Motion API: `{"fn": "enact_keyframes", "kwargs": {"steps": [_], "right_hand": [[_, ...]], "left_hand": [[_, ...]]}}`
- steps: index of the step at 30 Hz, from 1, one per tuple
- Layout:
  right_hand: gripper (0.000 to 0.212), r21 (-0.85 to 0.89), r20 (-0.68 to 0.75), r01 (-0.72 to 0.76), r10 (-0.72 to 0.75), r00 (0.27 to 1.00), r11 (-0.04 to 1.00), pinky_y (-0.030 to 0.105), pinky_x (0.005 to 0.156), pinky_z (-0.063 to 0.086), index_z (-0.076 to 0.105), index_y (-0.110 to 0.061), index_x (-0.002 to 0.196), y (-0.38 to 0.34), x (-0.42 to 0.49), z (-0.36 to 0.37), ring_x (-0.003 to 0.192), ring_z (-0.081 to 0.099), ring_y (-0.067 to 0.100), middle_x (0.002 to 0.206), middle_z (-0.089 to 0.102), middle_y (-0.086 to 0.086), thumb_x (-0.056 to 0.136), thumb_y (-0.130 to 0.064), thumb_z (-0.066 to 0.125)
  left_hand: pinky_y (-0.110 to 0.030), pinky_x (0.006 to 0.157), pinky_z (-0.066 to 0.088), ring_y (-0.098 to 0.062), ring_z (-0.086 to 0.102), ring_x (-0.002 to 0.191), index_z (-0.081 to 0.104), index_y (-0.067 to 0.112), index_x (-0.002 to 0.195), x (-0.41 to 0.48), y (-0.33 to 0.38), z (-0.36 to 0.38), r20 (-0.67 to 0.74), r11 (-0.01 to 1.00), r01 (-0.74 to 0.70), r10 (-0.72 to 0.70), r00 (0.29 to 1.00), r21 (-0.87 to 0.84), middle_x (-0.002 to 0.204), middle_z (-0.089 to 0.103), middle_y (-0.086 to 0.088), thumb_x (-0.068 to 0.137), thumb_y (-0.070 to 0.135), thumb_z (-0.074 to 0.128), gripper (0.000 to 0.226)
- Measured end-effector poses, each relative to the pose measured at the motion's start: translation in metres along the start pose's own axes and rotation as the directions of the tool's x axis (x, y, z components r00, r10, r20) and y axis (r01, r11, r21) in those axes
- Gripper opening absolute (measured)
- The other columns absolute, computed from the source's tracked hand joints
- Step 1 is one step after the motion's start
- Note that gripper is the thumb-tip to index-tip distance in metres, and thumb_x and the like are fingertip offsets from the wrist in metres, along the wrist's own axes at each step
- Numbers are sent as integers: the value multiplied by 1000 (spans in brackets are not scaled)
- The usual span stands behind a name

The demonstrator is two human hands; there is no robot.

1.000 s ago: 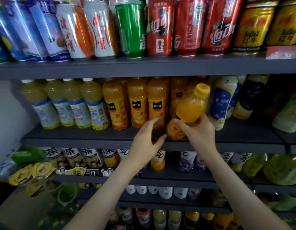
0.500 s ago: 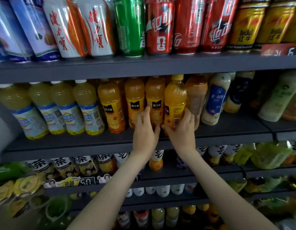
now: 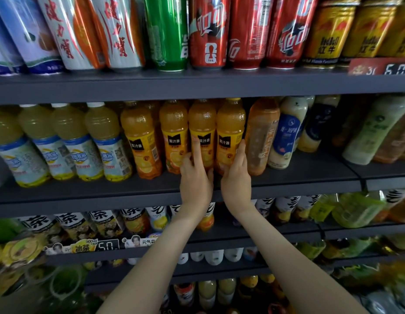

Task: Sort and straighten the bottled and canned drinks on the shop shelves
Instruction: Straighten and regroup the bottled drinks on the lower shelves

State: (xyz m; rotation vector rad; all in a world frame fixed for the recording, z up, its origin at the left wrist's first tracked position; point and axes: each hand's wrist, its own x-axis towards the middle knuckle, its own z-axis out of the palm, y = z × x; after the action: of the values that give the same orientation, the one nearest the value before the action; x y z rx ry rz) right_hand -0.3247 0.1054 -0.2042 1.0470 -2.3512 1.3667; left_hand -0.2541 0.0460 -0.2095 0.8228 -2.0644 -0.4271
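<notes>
Several orange juice bottles stand upright in a row on the middle shelf (image 3: 151,189). The rightmost orange juice bottle (image 3: 230,123) has a yellow cap, and my right hand (image 3: 236,177) holds its lower part, fingers on its right side and thumb on its left. My left hand (image 3: 196,177) rests with straight fingers on the neighbouring orange juice bottle (image 3: 201,118), its index finger pointing up across the label. Both hands hide the bases of these two bottles.
Left of the row stand pale yellow bottles with blue labels (image 3: 101,141). To the right are a brownish tea bottle (image 3: 261,132) and a milky bottle with a blue label (image 3: 287,132), both leaning. Cans (image 3: 208,30) fill the top shelf. Tea bottles (image 3: 101,223) line the lower shelf.
The orange juice bottle was tilted in my right hand in front of the shelf; it now stands upright at the right end of the row. My left hand moved onto the neighbouring bottle.
</notes>
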Motion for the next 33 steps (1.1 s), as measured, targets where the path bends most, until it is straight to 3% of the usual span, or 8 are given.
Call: {"fn": "enact_keyframes", "kwargs": {"steps": [5,8,11,16,21,25,30,33], "right_hand": [[85,-42,59,2,0,998,999,42,86,54,-9,-16,152,4,6,0,130,46,30,158,19,7,94,-13,53],[76,1,54,36,-36,998,999,41,96,48,7,-11,152,7,5,-8,136,38,28,155,26,12,94,-13,55],[57,-14,-131,152,-153,980,988,44,94,48,38,-1,138,15,6,-21,117,46,31,126,50,19,87,-6,62],[65,39,-281,13,-2,960,999,45,99,42,39,7,130,36,30,-45,113,46,35,121,48,22,77,-14,71],[81,137,-69,-63,73,995,989,33,99,41,25,1,143,38,44,-48,128,44,31,137,45,20,84,-30,70],[76,141,-26,-64,68,997,988,24,92,40,29,1,141,44,51,-52,124,47,28,134,47,18,84,-31,69],[71,221,31,-20,14,999,975,24,84,43,37,0,133,53,45,-70,112,56,27,122,55,16,80,-30,72],[69,328,102,-63,31,994,943,34,87,53,41,-9,132,64,36,-88,109,58,21,117,58,7,76,-32,75]], "left_hand": [[-45,88,49,-36,43,120,-7,37,147,-2,-3,6,-15,998,-34,35,999,45,133,41,-22,89,4,58,94],[-44,91,47,-36,39,125,-4,36,147,-3,-1,7,-20,999,-17,18,1000,45,138,36,-22,88,4,58,91],[-45,98,43,-38,35,129,13,28,148,-5,7,9,-61,998,-15,18,998,55,141,31,-24,84,6,63,85],[-44,98,41,-33,31,124,31,21,145,-9,26,17,-99,988,-137,144,985,74,136,33,-22,81,8,69,75],[-34,97,38,-25,36,120,35,16,142,-6,47,26,-40,978,-207,207,978,-14,127,42,-17,82,2,66,69],[-28,102,35,-25,41,126,33,11,144,-7,59,32,-5,974,-189,190,982,-121,133,40,-15,87,2,61,64],[-15,105,23,-19,30,136,24,12,148,-13,73,38,35,976,-118,126,991,-183,146,33,-13,88,8,63,71],[-10,104,20,-15,28,137,23,13,148,-20,84,42,53,973,-95,109,993,-211,148,32,-11,87,10,65,74]]}}
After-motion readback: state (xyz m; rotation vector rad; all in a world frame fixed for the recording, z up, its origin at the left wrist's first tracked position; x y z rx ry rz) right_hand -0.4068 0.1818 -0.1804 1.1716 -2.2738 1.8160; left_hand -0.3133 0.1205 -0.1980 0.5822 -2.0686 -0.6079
